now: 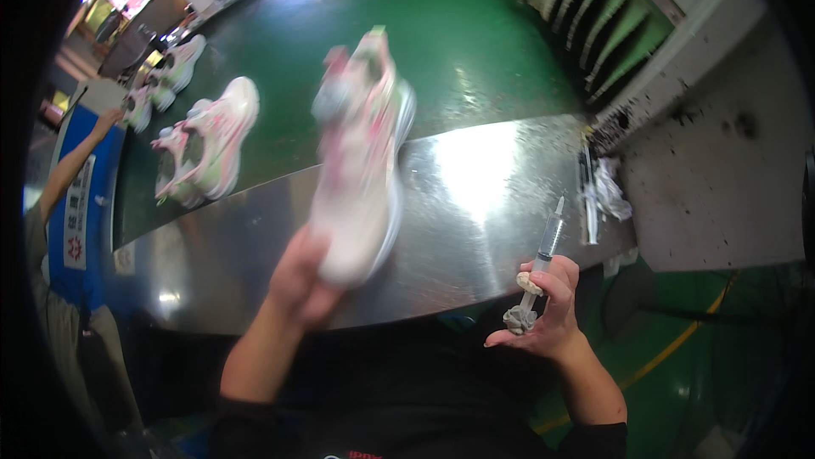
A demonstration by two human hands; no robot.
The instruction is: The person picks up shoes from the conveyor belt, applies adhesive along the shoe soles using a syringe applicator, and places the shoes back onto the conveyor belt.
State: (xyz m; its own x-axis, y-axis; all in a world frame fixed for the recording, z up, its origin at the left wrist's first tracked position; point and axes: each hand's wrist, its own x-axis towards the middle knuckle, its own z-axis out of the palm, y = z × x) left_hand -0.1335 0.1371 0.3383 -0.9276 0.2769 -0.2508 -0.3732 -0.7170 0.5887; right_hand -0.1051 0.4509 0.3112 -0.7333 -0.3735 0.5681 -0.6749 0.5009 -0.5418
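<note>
**Shoe held up, syringe kept ready**

Green belt [475, 43] runs across the top of the view, and a shiny metal table [492, 179] sits in front of it. More pink and white sneakers are seen on the belt: a pair [208, 145] near the middle left and another pair [170, 73] further back. At the far left edge, another person's arm [72, 162] is stretched toward the belt, beside a blue panel [76, 221].

A pink and white sneaker [361, 153] is held up over the table by the left hand [301, 276]. The hand is closed around the heel end, and the toe points away. The shoe looks blurred, so it seems to be turning or moving. Which side is shown cannot be told for sure.

A clear syringe [548, 242] is held upright in the right hand [548, 306], fingers wrapped around its lower part, tip up. A grey lump [519, 319] hangs at the bottom end. The syringe is well apart from the shoe.

More thin tools and a crumpled white bit [607, 191] are seen lying at the right end of the table.

The step in hand is judged to be checking or turning the shoe. For the next move, the shoe has to be held steady and the syringe tip brought to the right spot on it.
</note>
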